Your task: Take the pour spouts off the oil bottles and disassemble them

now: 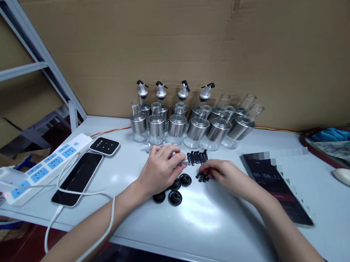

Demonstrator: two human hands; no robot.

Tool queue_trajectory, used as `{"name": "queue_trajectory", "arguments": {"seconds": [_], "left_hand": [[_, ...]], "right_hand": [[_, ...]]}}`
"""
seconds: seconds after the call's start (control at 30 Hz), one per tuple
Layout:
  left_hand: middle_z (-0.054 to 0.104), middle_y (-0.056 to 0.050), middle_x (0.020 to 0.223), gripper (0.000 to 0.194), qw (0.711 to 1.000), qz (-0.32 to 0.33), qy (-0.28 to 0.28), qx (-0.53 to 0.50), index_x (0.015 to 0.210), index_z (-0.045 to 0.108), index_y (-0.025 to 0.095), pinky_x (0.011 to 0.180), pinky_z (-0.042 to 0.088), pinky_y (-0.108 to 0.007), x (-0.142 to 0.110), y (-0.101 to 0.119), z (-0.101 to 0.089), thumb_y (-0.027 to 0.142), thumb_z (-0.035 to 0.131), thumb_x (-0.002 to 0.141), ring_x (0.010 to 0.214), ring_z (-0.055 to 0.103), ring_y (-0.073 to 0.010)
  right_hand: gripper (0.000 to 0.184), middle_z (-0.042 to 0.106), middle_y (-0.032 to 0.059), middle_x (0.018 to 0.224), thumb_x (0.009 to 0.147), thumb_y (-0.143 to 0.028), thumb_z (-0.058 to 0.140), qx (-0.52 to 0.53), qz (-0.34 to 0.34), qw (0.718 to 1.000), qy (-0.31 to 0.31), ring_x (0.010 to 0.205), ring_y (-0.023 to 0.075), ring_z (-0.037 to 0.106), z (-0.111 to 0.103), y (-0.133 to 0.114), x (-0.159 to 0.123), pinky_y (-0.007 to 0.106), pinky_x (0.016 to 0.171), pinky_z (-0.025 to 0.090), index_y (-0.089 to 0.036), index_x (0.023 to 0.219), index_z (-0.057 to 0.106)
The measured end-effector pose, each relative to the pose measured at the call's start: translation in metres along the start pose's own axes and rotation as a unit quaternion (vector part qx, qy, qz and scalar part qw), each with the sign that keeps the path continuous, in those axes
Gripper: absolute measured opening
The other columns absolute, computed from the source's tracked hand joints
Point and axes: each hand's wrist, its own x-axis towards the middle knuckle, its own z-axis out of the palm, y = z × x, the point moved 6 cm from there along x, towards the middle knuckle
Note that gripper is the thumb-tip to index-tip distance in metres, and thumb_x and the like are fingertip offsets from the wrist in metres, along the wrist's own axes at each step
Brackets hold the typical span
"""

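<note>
My left hand (pixel 163 166) is closed around a small silver spout piece (pixel 183 162), whose end pokes out past the fingers. Behind that hand lie more silver and clear pieces (pixel 151 147), partly covered. The fingers of my right hand (pixel 225 176) are bent together at a little pile of small black parts (pixel 202 177); what they pinch, if anything, is too small to tell. Just beyond is a row of black levers (pixel 197 157). Round black rubber stoppers (pixel 174 197) sit below my left hand, some partly hidden by it.
Several glass bottles with steel sleeves (pixel 178 125) stand at the back, some topped by silver pourers (pixel 183 91). To the left are a power strip (pixel 47 168), a phone (pixel 77 179) and a small black device (pixel 105 146). A tablet (pixel 278 190) lies right; a white cable (pixel 110 224) crosses my left forearm.
</note>
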Motion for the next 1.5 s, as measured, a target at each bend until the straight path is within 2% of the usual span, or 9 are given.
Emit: {"name": "queue_trajectory", "arguments": {"seconds": [0.13, 0.23, 0.5, 0.63, 0.8, 0.87, 1.13, 1.33, 1.5], "left_hand": [[0.058, -0.008, 0.095, 0.008, 0.995, -0.023, 0.0, -0.098, 0.096, 0.046, 0.016, 0.075, 0.049, -0.031, -0.002, -0.004, 0.005, 0.021, 0.042, 0.093, 0.089, 0.058, -0.017], [0.056, -0.01, 0.102, 0.007, 0.984, -0.027, -0.004, -0.177, 0.097, 0.045, 0.017, 0.082, 0.052, -0.034, -0.005, -0.002, 0.008, 0.017, 0.045, 0.089, 0.098, 0.058, -0.0174], [0.055, -0.015, 0.114, 0.006, 0.971, 0.031, 0.019, -0.238, 0.093, 0.049, 0.015, 0.094, 0.051, -0.038, -0.005, 0.009, 0.002, 0.011, 0.049, 0.088, 0.117, 0.053, -0.021], [0.061, -0.011, 0.104, 0.011, 0.979, 0.017, 0.021, -0.203, 0.1, 0.05, 0.016, 0.089, 0.054, -0.036, -0.005, 0.002, 0.005, 0.014, 0.048, 0.09, 0.105, 0.06, -0.0183], [0.054, -0.018, 0.122, 0.047, 0.987, 0.04, -0.009, -0.158, 0.125, 0.037, 0.014, 0.094, 0.05, -0.04, -0.007, 0.007, 0.012, 0.031, 0.057, 0.086, 0.118, 0.051, -0.0244], [0.055, -0.017, 0.121, 0.046, 0.991, 0.052, -0.014, -0.126, 0.126, 0.037, 0.013, 0.093, 0.05, -0.039, -0.008, 0.009, 0.013, 0.032, 0.055, 0.088, 0.115, 0.053, -0.0234], [0.067, -0.008, 0.099, 0.033, 0.992, 0.084, -0.003, -0.096, 0.111, 0.049, 0.015, 0.086, 0.047, -0.033, -0.006, 0.012, 0.01, 0.041, 0.044, 0.092, 0.094, 0.063, -0.0169], [0.067, -0.003, 0.077, 0.037, 0.987, 0.139, -0.075, -0.038, 0.098, 0.053, 0.014, 0.077, 0.038, -0.033, 0.003, 0.012, 0.006, 0.048, 0.039, 0.093, 0.071, 0.061, -0.0149], [0.065, -0.002, 0.071, 0.044, 0.98, 0.138, -0.102, -0.099, 0.09, 0.055, 0.014, 0.077, 0.036, -0.031, 0.005, 0.01, -0.001, 0.051, 0.033, 0.093, 0.063, 0.056, -0.0129]], "right_hand": [[0.031, 0.063, 0.0035, 0.067, 0.071, -0.012, 0.035, 0.022, 0.01, 0.999, 0.045, 0.061, 0.0149, 0.056, -0.005, -0.002, 0.0, 0.027, 0.062, 0.044, -0.016, 0.081, 0.064], [0.023, 0.065, 0.0061, 0.079, 0.081, -0.026, 0.043, 0.085, -0.011, 0.994, 0.071, 0.07, 0.0163, 0.058, -0.006, -0.014, -0.002, 0.027, 0.063, 0.045, -0.017, 0.088, 0.064], [0.043, 0.054, 0.001, 0.064, 0.083, -0.058, 0.044, 0.298, -0.057, 0.953, 0.015, 0.058, 0.0116, 0.048, 0.007, -0.042, -0.007, 0.025, 0.058, 0.042, -0.017, 0.085, 0.058], [0.042, 0.053, -0.0002, 0.062, 0.077, -0.054, 0.056, 0.344, -0.035, 0.937, 0.049, 0.056, 0.0113, 0.049, 0.007, -0.038, -0.006, 0.025, 0.056, 0.042, -0.016, 0.095, 0.058], [0.032, 0.055, -0.0001, 0.065, 0.077, -0.044, 0.058, 0.358, -0.031, 0.929, 0.083, 0.058, 0.0118, 0.051, 0.011, -0.039, -0.01, 0.025, 0.057, 0.042, -0.017, 0.094, 0.054], [0.025, 0.052, -0.0012, 0.064, 0.078, -0.04, 0.058, 0.342, -0.041, 0.934, 0.096, 0.058, 0.011, 0.049, 0.011, -0.041, -0.012, 0.023, 0.055, 0.04, -0.018, 0.085, 0.051], [0.023, 0.038, -0.0041, 0.057, 0.076, -0.033, 0.054, 0.298, -0.068, 0.946, 0.106, 0.053, 0.008, 0.035, 0.012, -0.047, -0.014, 0.019, 0.047, 0.03, -0.018, 0.064, 0.04], [0.026, 0.04, -0.0033, 0.058, 0.079, -0.036, 0.053, 0.308, -0.066, 0.944, 0.102, 0.053, 0.0081, 0.036, 0.018, -0.054, -0.016, 0.02, 0.047, 0.031, -0.017, 0.064, 0.043], [0.02, 0.044, -0.0027, 0.056, 0.077, -0.031, 0.055, 0.289, -0.087, 0.947, 0.111, 0.051, 0.0074, 0.038, 0.014, -0.065, -0.021, 0.019, 0.046, 0.032, -0.016, 0.065, 0.049]]}}
